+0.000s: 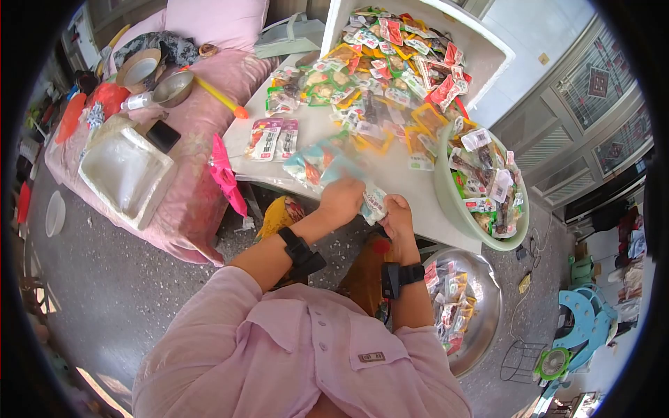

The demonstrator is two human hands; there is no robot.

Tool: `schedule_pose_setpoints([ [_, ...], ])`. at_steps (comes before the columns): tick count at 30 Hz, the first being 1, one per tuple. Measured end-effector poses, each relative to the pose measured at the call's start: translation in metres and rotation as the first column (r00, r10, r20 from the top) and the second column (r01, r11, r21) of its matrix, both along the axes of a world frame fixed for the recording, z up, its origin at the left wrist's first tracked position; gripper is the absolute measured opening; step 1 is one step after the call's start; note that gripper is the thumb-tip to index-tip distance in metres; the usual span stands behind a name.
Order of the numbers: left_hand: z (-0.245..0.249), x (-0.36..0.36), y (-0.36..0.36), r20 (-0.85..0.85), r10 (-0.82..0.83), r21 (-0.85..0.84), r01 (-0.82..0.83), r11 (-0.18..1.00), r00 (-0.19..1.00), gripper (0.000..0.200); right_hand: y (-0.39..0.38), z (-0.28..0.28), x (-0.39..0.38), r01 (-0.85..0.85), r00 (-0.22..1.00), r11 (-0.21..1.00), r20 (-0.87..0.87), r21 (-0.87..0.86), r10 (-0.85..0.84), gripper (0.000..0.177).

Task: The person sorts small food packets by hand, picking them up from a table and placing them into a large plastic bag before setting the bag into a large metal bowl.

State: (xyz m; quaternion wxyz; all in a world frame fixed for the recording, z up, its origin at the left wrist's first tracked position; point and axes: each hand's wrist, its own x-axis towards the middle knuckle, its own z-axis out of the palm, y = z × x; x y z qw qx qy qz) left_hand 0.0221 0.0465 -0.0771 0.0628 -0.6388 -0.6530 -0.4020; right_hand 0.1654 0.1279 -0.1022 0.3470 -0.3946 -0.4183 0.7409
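Both my hands are at the front edge of the white table [418,224]. My left hand [341,202] is closed on a light blue plastic bag [313,164] that has reddish shapes showing through it and lies partly on the table. With fingers pinched, my right hand [398,216] grips the near corner of a small white printed packet [374,204], which lies between the two hands. Whether this packet is part of the bag I cannot tell. Left of the bag, two flat packets [265,139] with white labels rest on the table.
A foam box [488,42] tipped towards the table spills many packets [376,104]. A green basin [446,188] of packets stands at the table's right, a metal basin [484,306] below it. Left are a pink-covered bed [191,167], a foam tray [125,171] and a pink umbrella [224,177].
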Motion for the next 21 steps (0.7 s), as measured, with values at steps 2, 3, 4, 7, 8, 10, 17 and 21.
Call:
schedule_pose_setpoints([
  [2,0.003,0.0,-0.001,-0.025,0.018,0.002,-0.018,1.0,1.0,0.007,0.001,-0.002,-0.019,-0.044,0.999,0.999,0.034,0.027,0.043,0.012],
  [3,0.004,0.0,-0.002,-0.037,0.028,0.004,-0.028,1.0,0.999,0.007,-0.007,0.01,-0.027,-0.019,1.0,1.0,0.002,-0.001,0.019,0.012],
  [4,0.005,-0.001,-0.002,-0.031,0.028,0.02,-0.027,0.999,0.999,0.007,-0.019,0.031,-0.034,0.004,1.0,1.0,-0.029,-0.029,-0.005,0.013],
  [7,0.007,-0.004,-0.006,-0.017,0.023,0.052,-0.022,0.998,1.0,0.007,-0.021,0.041,-0.026,-0.174,0.978,0.985,0.11,-0.012,0.175,0.013],
  [8,0.008,-0.004,-0.007,-0.014,0.018,0.054,-0.017,0.998,1.0,0.007,-0.018,0.041,-0.019,-0.274,0.942,0.962,0.199,-0.001,0.269,0.013],
  [10,0.008,-0.005,-0.007,-0.011,0.01,0.067,-0.009,0.998,1.0,0.006,-0.009,0.031,-0.01,-0.325,0.929,0.945,0.193,0.018,0.316,0.011],
  [17,0.007,0.001,-0.006,-0.038,-0.033,0.038,0.035,0.999,0.999,0.006,-0.014,0.017,-0.051,-0.145,0.987,0.988,0.058,-0.054,0.148,0.002],
  [21,0.012,-0.005,-0.008,-0.014,0.0,0.029,0.001,1.0,1.0,0.005,-0.02,0.018,-0.058,-0.09,0.995,0.993,-0.042,-0.079,0.087,0.005],
])
